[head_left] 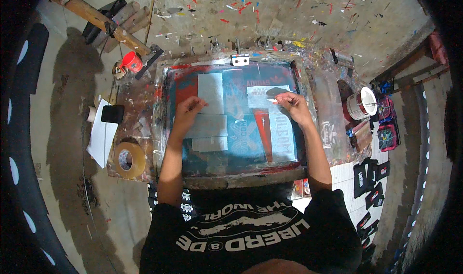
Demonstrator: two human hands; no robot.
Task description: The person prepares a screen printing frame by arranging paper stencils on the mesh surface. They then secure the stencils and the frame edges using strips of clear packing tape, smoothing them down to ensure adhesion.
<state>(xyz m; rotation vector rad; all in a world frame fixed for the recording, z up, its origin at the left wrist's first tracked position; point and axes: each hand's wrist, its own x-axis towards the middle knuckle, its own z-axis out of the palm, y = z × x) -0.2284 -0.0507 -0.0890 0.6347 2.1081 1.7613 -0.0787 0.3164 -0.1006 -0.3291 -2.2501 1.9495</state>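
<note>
A screen-printing frame [236, 177] with blue mesh and faint printed designs lies in front of me. Over its right half, my right hand [295, 109] pinches a small white scrap [272, 100], paper or tape. Just beneath that hand is a pale rectangular sheet [256, 91]. My left hand [189, 109] hovers by the left half with its fingertips pressed together; whether anything is between them I cannot make out. Pale sheets cover parts of the mesh near it, an upper one [212, 88] and a lower one [212, 124]. Between the halves runs a red wedge [263, 134].
To the left are a roll of clear tape [129, 160], a black phone [113, 114] on white paper [100, 139] and a red cup [131, 61]. A paint bucket [361, 104] stands right. A metal hinge clamp [239, 60] sits at the frame's far edge. Black printed pieces [370, 177] lie lower right.
</note>
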